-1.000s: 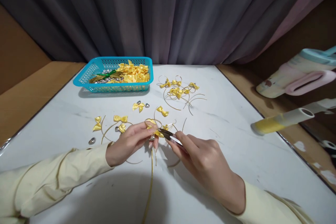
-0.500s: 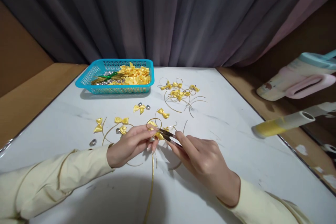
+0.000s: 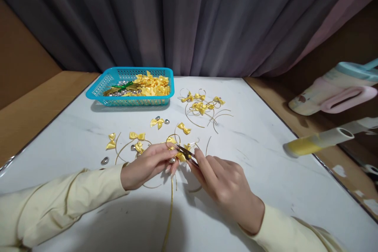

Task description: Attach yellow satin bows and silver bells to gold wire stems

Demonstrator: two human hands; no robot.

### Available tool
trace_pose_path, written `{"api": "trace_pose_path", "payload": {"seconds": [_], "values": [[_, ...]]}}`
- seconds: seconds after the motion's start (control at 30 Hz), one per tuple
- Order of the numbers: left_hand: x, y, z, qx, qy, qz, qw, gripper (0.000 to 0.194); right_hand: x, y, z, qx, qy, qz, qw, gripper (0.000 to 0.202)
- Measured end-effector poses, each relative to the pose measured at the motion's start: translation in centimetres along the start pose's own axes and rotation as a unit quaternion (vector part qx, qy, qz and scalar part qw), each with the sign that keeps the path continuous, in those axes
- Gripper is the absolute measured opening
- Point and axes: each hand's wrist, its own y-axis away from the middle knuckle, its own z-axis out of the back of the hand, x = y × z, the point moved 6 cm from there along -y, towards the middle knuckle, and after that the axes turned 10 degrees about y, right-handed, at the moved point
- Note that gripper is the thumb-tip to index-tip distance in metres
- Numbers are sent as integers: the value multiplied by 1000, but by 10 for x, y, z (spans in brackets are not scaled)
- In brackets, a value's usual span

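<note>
My left hand pinches a yellow satin bow with a looped gold cord, whose long end hangs toward me. A silver bead shows beneath the fingers. My right hand is closed around dark tweezers, their tips at the cord beside my left fingertips. Exactly what the tips grip is too small to tell. Around my left hand lie loose yellow bows, curved gold cords and a silver heart bead.
At the back left stands a blue basket of yellow bows, silver beads and gold cords. Finished-looking bow-and-cord pieces lie at the back right of the white table. A tumbler and a roll with yellow on it are at right.
My right hand and the tweezers have shifted slightly left, and the tips now lie closer to my left fingertips. My left hand has barely moved and keeps its pinch.
</note>
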Motion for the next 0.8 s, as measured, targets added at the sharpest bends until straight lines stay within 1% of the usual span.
{"api": "trace_pose_path", "payload": {"seconds": [0.1, 0.27, 0.43, 0.6, 0.7, 0.8], "values": [[-1, -1, -2, 3, 9, 0, 1000, 21, 2, 1, 0, -11, 16, 21, 1000, 21], [-2, -2, -1, 6, 18, -3, 1000, 17, 3, 1, -1, -13, 22, 58, 998, 28], [-3, -3, -3, 8, 15, -1, 1000, 19, 2, 1, -2, -12, 26, 76, 997, 25], [-3, -2, -4, 1, 15, 0, 1000, 19, 1, 3, -6, -9, 33, 72, 997, 22], [-3, -1, -5, -2, 12, 2, 1000, 21, 1, 4, -10, -2, 18, 54, 998, 21], [-4, -2, -5, -6, 8, 2, 1000, 22, 1, 4, -10, -12, 0, 36, 999, 20]]}}
